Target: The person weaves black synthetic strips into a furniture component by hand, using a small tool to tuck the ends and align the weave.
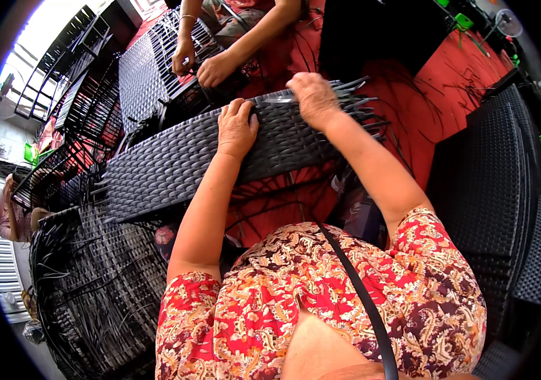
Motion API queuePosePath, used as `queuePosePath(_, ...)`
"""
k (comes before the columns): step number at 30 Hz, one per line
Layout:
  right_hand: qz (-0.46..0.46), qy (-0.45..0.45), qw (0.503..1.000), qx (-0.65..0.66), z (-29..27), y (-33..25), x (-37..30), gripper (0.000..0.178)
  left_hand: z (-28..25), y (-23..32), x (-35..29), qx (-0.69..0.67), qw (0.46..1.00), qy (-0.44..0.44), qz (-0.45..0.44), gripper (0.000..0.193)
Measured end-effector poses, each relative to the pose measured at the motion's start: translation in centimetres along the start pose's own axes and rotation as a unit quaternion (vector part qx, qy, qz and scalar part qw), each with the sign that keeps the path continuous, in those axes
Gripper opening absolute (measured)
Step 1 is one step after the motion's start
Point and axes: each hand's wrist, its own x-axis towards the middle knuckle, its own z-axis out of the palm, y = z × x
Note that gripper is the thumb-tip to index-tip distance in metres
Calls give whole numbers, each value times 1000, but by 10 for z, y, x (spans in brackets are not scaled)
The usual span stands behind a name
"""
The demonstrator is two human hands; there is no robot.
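Note:
A long grey-black woven wicker panel (207, 158) lies slantwise in front of me, with loose strand ends (362, 104) sticking out at its right end. My left hand (237, 130) bears on its far edge, fingers bent over the rim. Close to the same edge, further right, is my right hand (313, 100), its fingers drawn together and a little blurred. A slim shiny piece (280, 99) shows beside those fingers; whether they hold it or a strand is unclear.
Across from me, a co-worker's hands (216, 68) work at another partly woven frame (140, 73). Woven pieces lie at lower left (99, 285) and stand stacked at right (485, 183). Cut strands litter the red floor (447, 95). Another person (14, 215) sits far left.

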Motion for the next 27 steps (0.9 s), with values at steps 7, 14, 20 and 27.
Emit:
queuePosePath(7,64,-49,997,-11,-5,36,-28,19,7,-3,-3,16,1000,13,3,31)
queuePosePath(14,79,-48,995,-31,-9,24,-38,21,-2,0,-5,18,1000,-4,-6,31)
queuePosePath(20,64,-24,997,-42,-10,26,-39,22,-22,-12,-2,26,1000,16,3,32)
queuePosePath(27,59,-51,995,-62,-1,38,-40,26,-57,-102,-47,124,992,-20,-34,32)
